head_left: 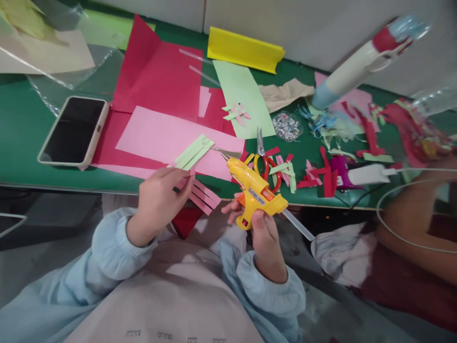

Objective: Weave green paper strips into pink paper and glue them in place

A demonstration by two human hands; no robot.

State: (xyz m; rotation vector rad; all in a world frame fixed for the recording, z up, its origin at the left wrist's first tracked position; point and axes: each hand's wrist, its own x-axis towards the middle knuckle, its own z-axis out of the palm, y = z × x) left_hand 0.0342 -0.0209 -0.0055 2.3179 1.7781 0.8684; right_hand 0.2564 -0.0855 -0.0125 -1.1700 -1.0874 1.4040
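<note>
1. The person's left hand (160,197) is closed in a pinch, thumb and fingertips together on slit paper strips (194,153). A light green part reaches out beyond those fingertips; a pink part fans out on their near right side.
2. The person's right hand (267,240) grasps a yellow glue gun (252,183) by its handle, the fingers curled round toward the orange trigger and the thumb on the near side. Whether the trigger is pressed cannot be told.
3. The gun's metal nozzle points away from the right fingers toward the left ones, its tip just beside the far end of the green part; contact cannot be told. A clear glue stick (299,226) sticks out behind, to the right of the right thumb.
4. Beyond the left fingers lie a pink sheet (153,128) and, farther off, red paper (167,78). A phone (74,131) rests to their left.
5. Beyond the right fingers, partly behind the gun, are scissors (260,143); past these sit a container of small beads (286,127) and a light green sheet (243,88).
6. Well to the right of the right fingers is another person's arm (407,209), blurred.
</note>
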